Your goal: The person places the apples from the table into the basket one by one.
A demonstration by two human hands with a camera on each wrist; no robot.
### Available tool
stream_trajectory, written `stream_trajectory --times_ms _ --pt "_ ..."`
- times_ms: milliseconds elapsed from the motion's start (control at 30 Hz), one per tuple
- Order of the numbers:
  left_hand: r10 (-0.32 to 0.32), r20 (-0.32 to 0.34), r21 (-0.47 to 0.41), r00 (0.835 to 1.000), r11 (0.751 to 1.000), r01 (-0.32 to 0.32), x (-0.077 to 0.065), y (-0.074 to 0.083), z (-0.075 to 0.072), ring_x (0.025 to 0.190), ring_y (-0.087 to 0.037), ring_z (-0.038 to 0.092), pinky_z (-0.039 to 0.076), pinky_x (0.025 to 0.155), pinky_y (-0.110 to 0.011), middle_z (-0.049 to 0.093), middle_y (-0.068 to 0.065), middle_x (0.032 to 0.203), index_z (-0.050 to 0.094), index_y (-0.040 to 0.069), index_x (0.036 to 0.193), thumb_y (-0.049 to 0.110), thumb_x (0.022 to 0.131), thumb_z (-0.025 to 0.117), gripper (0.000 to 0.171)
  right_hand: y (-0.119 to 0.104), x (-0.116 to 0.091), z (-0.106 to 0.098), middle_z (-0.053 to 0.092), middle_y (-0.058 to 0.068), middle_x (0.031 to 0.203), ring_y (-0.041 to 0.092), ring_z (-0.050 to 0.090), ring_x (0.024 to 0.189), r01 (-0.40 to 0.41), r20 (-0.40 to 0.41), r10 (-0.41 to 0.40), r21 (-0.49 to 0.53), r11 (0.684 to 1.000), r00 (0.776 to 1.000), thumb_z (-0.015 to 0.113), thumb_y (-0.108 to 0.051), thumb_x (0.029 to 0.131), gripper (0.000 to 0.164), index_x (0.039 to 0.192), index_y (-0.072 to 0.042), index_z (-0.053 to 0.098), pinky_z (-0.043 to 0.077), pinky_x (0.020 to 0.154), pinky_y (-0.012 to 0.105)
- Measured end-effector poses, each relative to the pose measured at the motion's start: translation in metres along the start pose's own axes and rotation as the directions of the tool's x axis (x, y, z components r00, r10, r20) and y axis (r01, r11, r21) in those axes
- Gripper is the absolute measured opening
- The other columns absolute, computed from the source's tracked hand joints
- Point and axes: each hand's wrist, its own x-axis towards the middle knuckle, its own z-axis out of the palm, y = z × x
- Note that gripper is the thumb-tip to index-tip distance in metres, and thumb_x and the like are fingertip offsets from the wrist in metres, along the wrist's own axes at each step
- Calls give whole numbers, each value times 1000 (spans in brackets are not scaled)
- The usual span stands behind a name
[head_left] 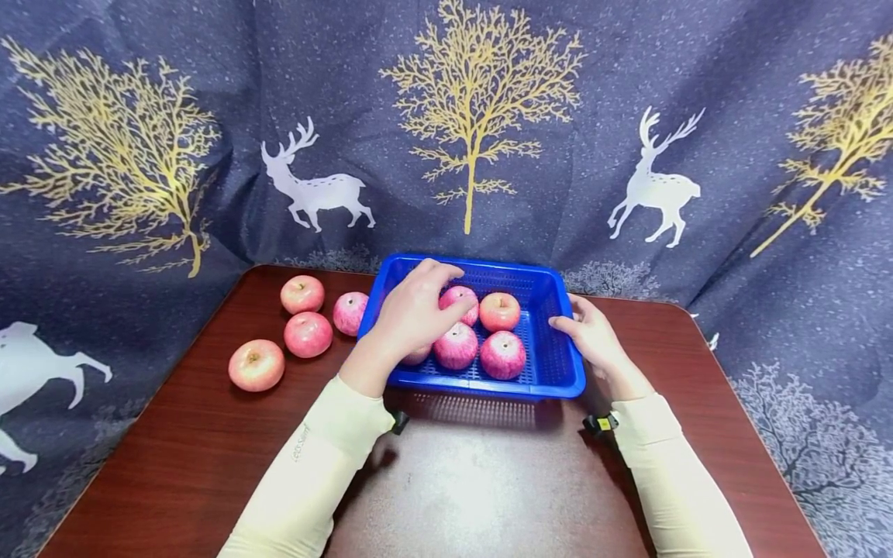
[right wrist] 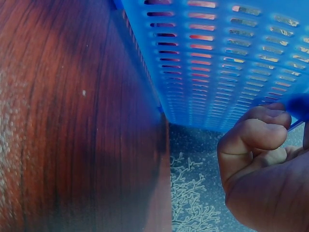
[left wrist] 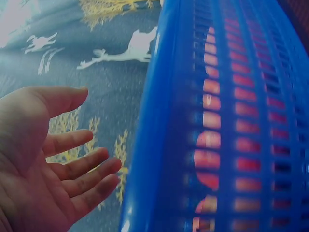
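Note:
A blue plastic basket [head_left: 544, 387] with slotted walls holds several red apples, among them a speckled apple [head_left: 503, 356] at the front and a paler apple [head_left: 499, 311] behind it. The left hand [head_left: 413, 306] is above the basket's left part, its fingers spread and nothing held between them; the left wrist view shows its bare palm [left wrist: 29, 164]. It partly covers an apple [head_left: 416, 356] at the basket's front left. At the right end, the right hand [head_left: 593, 337] grips the basket rim, thumb over the top, with curled fingers [right wrist: 263, 133] against the outside wall.
Left of the basket, on the brown wooden table [head_left: 174, 449], lie an apple [head_left: 256, 365] near the left edge, two close together [head_left: 308, 335], and a speckled apple [head_left: 350, 313] beside the basket wall. A dark blue curtain [head_left: 432, 201] printed with deer and trees hangs right behind the table.

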Motion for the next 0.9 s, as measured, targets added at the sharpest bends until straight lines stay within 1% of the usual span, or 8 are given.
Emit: stream_trajectory --times_ms 100,300,433,500,600,733,800,900 --pt "-10 -31 10 999 1000 11 -2 -11 -6 114 -14 51 43 95 -37 55 3 125 60 22 129 59 91 57 53 1 0 -1 58 29 124 39 65 98 -4 -1 4 0 1000 1000 64 -17 94 61 146 -6 35 55 72 48" --pt "-16 -106 -24 994 1000 14 -7 -36 -23 117 -15 51 42 96 -38 56 2 123 62 21 125 57 89 61 51 2 0 -1 57 29 125 41 64 99 -7 3 7 10 1000 1000 65 -19 94 61 147 -7 36 55 72 49" --pt "-22 -163 -35 986 999 17 -13 -54 -36 115 -18 52 43 95 -41 58 0 120 63 18 124 53 89 64 50 3 1 -1 57 29 126 41 64 100 -13 16 13 17 1000 1000 65 -19 94 63 148 -6 35 55 74 49" --pt "-33 -185 -43 982 999 26 -16 -63 -40 111 -19 53 43 92 -42 58 -1 119 63 17 123 52 89 64 49 3 1 -1 56 29 126 42 64 100 -13 16 12 21 1000 1000 65 -18 94 63 148 -6 34 55 73 50" --pt "-71 -192 -53 979 997 62 -22 -76 -45 108 -21 54 44 90 -44 59 -4 118 63 16 123 52 90 63 49 3 2 -1 56 30 126 42 63 100 -10 16 10 30 1000 1000 65 -18 94 63 148 -6 34 55 74 50" --pt "-143 -179 -60 973 989 134 -31 -92 -48 113 -22 52 43 92 -47 58 -4 120 63 17 125 54 91 62 51 3 1 -1 57 28 125 41 64 100 -10 8 10 26 1000 1000 65 -19 94 62 147 -6 36 55 74 50" --pt "-177 -177 -54 968 984 170 -35 -98 -50 115 -23 52 42 93 -48 57 -3 122 62 19 126 56 90 62 52 4 1 -2 57 28 125 40 64 100 -11 1 11 22 1000 1000 66 -19 94 61 146 -7 37 55 73 49" --pt "-200 -198 -21 960 980 200 -41 -107 -55 115 -25 50 40 95 -50 57 -5 122 61 18 128 55 91 62 53 4 1 -1 57 28 126 41 64 99 -7 0 7 26 1000 1000 66 -19 94 61 146 -6 37 55 72 49"
